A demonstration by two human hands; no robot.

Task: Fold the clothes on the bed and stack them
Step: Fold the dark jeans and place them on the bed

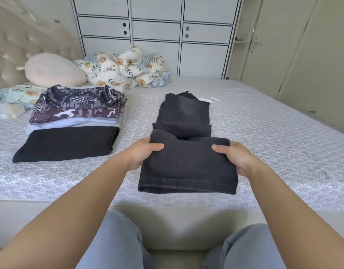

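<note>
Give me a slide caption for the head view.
Both hands fold black trousers on the bed beside stacked clothes.

1. The place is a home bedroom, built around a wide bed (264, 121) with a pale patterned cover.
2. At the bed's left end stands a tufted headboard (21, 45), with a round pink cushion (54, 69) just before it.
3. A crumpled floral quilt (124, 66) lies at the bed's far edge.
4. Behind the bed rises a white panelled wardrobe (157, 26); right of it is a door (268, 45).
</note>
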